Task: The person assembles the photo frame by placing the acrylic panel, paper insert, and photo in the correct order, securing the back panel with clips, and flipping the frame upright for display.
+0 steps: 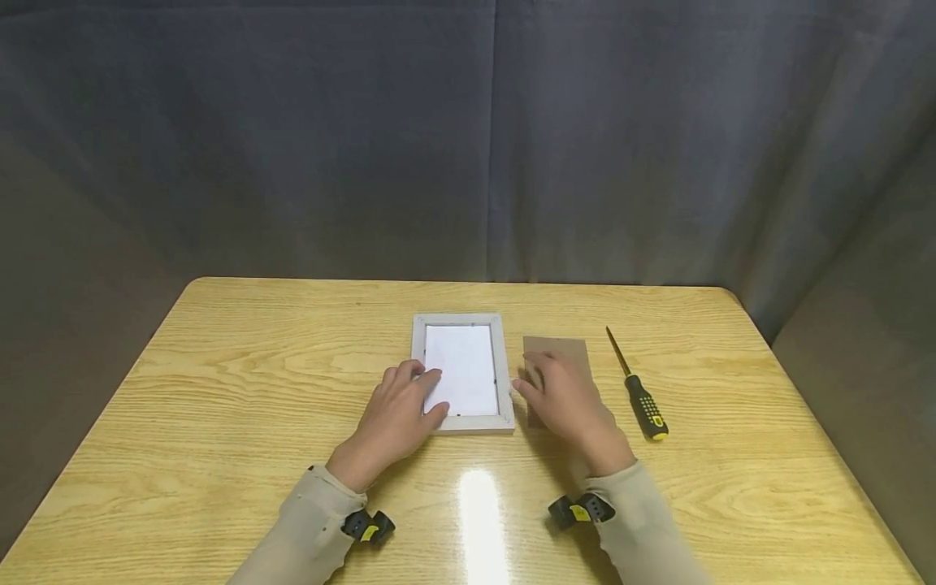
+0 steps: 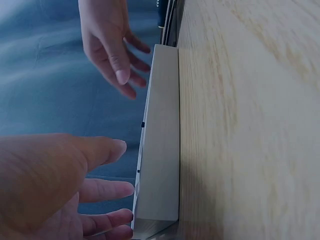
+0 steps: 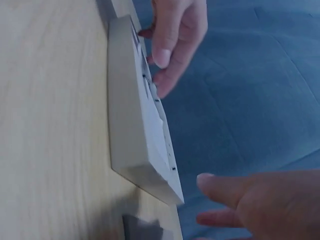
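A light-coloured picture frame (image 1: 459,319) lies back-up on the table, a white sheet (image 1: 468,366) filling its opening. Small dark tabs show along the inner edge. My left hand (image 1: 398,414) rests at the frame's left side, its fingertips over the rim and sheet, fingers relaxed. To the right of the frame, a thin brown backing board (image 1: 559,348) lies flat, partly hidden by my right hand (image 1: 569,402). That hand hovers with loosely bent fingers, its thumb close to the frame's right rim. In the right wrist view, nothing shows between its thumb and fingers.
A screwdriver (image 1: 645,406) with a black and yellow handle lies right of the board, tip pointing away. The wooden table (image 1: 256,366) ends at a dark grey curtain (image 1: 329,146) behind. Wrist-worn black devices sit at both cuffs.
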A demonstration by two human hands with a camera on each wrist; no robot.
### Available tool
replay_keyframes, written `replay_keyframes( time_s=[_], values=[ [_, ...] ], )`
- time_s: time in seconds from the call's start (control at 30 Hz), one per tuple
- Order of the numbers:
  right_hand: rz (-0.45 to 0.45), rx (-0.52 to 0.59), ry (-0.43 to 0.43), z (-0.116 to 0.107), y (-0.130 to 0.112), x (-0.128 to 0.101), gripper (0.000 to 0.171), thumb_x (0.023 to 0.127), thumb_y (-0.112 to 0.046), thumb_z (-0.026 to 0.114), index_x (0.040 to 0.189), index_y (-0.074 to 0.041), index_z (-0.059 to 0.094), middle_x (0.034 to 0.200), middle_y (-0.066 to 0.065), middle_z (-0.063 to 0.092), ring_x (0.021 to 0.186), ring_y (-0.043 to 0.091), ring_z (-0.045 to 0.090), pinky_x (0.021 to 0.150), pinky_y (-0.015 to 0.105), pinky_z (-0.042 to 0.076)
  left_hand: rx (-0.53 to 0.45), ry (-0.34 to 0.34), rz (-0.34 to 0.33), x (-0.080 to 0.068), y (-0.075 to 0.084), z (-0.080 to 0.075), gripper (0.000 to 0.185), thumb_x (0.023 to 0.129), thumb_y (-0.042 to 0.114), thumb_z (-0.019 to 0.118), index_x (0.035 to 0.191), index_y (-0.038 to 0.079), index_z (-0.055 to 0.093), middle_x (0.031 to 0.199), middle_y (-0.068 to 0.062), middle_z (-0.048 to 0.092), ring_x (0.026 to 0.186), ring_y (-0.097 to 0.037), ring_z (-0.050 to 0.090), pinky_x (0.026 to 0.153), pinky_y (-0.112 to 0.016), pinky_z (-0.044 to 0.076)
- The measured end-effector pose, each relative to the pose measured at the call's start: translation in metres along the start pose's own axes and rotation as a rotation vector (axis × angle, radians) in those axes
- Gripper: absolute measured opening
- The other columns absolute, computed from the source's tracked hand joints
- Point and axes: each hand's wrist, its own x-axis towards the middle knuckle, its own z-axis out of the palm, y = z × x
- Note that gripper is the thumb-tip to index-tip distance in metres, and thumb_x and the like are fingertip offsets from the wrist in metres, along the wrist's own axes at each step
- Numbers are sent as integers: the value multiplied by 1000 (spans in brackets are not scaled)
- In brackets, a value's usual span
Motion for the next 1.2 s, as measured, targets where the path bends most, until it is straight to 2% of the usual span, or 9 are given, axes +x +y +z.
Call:
replay_keyframes(
  time_s=[0.23,0.63,0.73,0.97,1.2],
  values=[
    [103,-108,-2,-11,10,-2,54,94,-29,70,139,-1,59,137,23,63,123,46,61,95,58,53,-1,13,-5,0,0,-2,53,95,29,69,139,1,58,136,-22,55,122,-38,51,100,-52,47],
    [150,-165,-20,-12,24,-4,58,86,-32,79,133,-2,62,125,23,68,110,48,65,82,58,55,-18,6,-23,0,-3,-2,59,95,30,69,144,1,54,141,-23,53,127,-38,49,105,-52,45],
    [167,-160,-23,-11,26,-3,57,86,-30,80,132,-2,62,124,24,67,111,47,64,83,57,54,-22,-3,-32,0,-4,-2,60,96,31,68,145,1,52,143,-23,52,128,-38,49,106,-51,45],
    [201,-123,-13,-9,28,-1,56,87,-20,79,134,2,60,129,28,63,119,46,61,96,58,51,-27,-10,-57,1,-5,-3,65,97,33,67,147,-4,47,146,-24,50,129,-37,50,107,-50,45],
    [200,-134,3,-9,29,1,52,87,-14,79,132,4,60,125,30,63,113,46,63,92,56,52,-31,-22,-81,2,-5,-8,71,95,34,69,148,-7,44,150,-25,47,132,-39,49,109,-51,45]
  ],
)
